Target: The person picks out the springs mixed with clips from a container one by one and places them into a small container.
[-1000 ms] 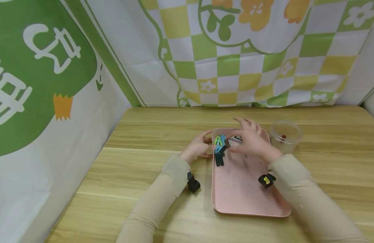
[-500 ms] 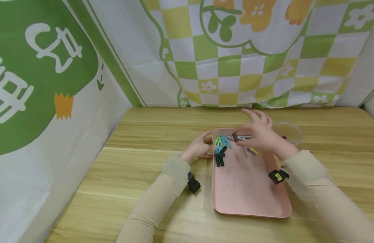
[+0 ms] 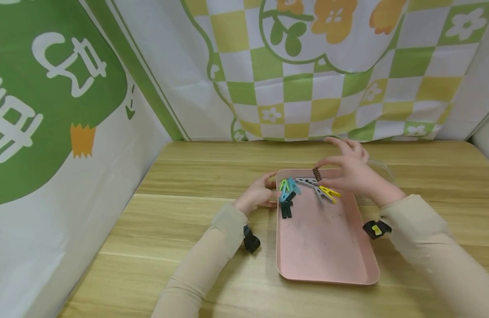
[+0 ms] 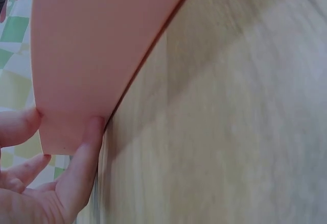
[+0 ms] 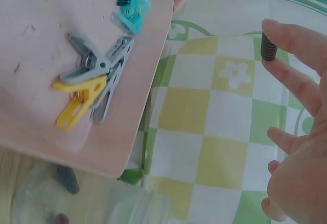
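Note:
In the head view my right hand [image 3: 349,174] pinches a small dark coil spring [image 3: 317,174] between thumb and finger, above the far right part of a pink tray [image 3: 324,247]. The right wrist view shows the spring [image 5: 268,48] upright between the fingertips. My left hand [image 3: 262,193] holds the tray's far left edge; in the left wrist view its fingers [image 4: 87,157] touch the wall and rim. Inside the tray lie grey clothespins [image 3: 306,181], a yellow clothespin [image 3: 329,193], blue and green clothespins [image 3: 286,187] and black springs [image 3: 286,210].
A clear plastic jar [image 5: 92,198] stands by the tray's far right corner, mostly behind my right hand in the head view. A small dark piece [image 5: 67,179] shows in it. The wooden table [image 3: 204,176] meets a checked cloth [image 3: 300,106] at its back.
My right hand has carried the spring rightward and away from the pile of blue and green clothespins, uncovering the grey and yellow ones. My left hand stays at the tray's edge.

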A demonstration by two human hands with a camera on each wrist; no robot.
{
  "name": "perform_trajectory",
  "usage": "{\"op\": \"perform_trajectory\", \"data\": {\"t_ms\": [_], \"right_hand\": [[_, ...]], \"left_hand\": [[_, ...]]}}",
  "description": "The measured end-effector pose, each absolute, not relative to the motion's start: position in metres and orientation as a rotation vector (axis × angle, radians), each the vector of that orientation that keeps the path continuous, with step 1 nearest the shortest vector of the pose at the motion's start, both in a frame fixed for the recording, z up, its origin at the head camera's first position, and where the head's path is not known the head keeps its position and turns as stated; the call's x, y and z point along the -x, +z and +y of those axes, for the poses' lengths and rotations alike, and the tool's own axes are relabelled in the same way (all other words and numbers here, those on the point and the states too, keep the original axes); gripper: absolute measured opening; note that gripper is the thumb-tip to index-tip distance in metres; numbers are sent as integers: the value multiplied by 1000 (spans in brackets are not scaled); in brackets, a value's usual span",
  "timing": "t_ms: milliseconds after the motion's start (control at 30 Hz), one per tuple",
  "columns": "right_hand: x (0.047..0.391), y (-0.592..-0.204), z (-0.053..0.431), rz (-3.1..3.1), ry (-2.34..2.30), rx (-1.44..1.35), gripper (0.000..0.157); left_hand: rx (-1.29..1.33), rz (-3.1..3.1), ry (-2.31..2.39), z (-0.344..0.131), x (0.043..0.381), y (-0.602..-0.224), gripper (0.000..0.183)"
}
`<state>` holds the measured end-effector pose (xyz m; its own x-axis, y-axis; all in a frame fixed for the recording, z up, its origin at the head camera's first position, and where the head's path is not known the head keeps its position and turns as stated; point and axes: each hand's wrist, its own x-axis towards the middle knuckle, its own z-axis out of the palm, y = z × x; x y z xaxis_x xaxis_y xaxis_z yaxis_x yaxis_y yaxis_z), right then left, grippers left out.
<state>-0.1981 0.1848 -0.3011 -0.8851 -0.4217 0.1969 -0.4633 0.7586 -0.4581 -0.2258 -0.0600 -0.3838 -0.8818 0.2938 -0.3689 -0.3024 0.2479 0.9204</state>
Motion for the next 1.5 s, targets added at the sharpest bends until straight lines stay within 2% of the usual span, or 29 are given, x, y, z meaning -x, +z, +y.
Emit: {"op": "perform_trajectory", "data": {"t_ms": [700,1500], "right_hand": [[197,-295,235,-2898,768,-552,35],[208,-313,293,-2965,748,-351,44]], "left_hand": [[-6,1943,1721,-66,231,-385,67],[-23,1976,1729,-65,228,-387,67]]}}
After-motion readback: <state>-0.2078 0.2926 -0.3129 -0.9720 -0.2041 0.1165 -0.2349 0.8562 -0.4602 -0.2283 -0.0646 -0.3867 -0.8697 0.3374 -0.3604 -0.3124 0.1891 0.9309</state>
